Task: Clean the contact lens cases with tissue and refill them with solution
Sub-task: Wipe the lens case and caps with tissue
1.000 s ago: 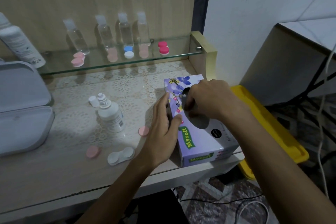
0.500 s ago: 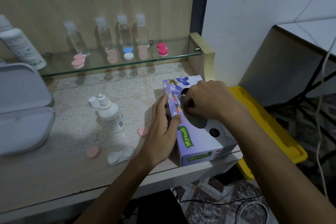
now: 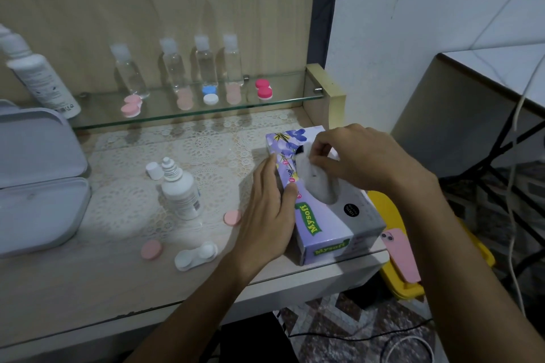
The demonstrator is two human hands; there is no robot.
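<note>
Purple floral tissue box [image 3: 321, 215] right of centre, at desk edge; left hand [image 3: 269, 209] flat against its side; right hand [image 3: 354, 156] seemingly pinches white tissue [image 3: 317, 183] at oval slot; open white lens case [image 3: 196, 256] lower centre.

Dim, cool indoor light from above. Brightest patch on the table [image 3: 118, 289] around the small white bottle [image 3: 180, 194]. Soft shadows under both forearms. Faint reflections on the glass shelf [image 3: 191, 110]. Overall soft focus; straight lines bow toward the edges.
</note>
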